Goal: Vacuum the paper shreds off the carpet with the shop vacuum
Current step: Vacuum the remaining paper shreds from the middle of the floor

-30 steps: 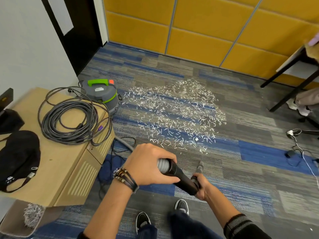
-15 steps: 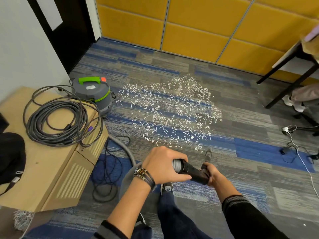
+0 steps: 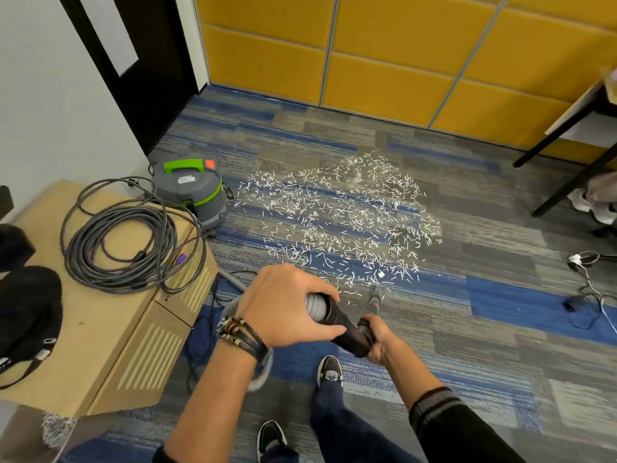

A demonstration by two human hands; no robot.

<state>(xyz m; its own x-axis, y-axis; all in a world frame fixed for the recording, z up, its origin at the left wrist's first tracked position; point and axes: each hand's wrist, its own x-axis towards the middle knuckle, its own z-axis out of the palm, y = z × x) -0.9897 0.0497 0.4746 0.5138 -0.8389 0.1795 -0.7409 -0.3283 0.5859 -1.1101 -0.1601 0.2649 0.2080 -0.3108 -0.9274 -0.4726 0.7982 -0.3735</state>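
- Two hands on one wand: my left hand (image 3: 287, 305) wraps around the ribbed grey hose cuff (image 3: 315, 307) where it joins the black wand (image 3: 347, 329), fingers curled tight around it.
- My right hand (image 3: 375, 339) clamps the wand's lower end, fingers closed around it; I wear several dark bracelets (image 3: 242, 335) on the left wrist.
- One nozzle (image 3: 377, 295) sits low at the near edge of the mess, just short of the closest scraps; whether it touches the carpet I cannot tell.
- One broad patch of white paper shreds (image 3: 340, 222), too many to count, lies on the carpet ahead of me, spreading from beside the vacuum at left toward the right.
- One shop vacuum (image 3: 190, 192), grey with a green handle and an orange button, stands at the far left, just beside the shreds.
- One grey hose (image 3: 230, 280) runs from behind the cabinet toward my left hand.
- One coil of grey cable (image 3: 127, 238) lies on the one low wooden cabinet (image 3: 100, 329) at left, with a black bag (image 3: 26, 312) nearer me.
- Two shoes (image 3: 329, 370) of mine show at the bottom.
- The carpet (image 3: 500, 329) is tiled in grey and blue stripes.
- Yellow wall panels (image 3: 384, 51) close the far side; a dark door (image 3: 133, 61) stands far left.
- Dark table legs (image 3: 567, 182) stand at right, loose cords (image 3: 587, 282) on the floor nearby.
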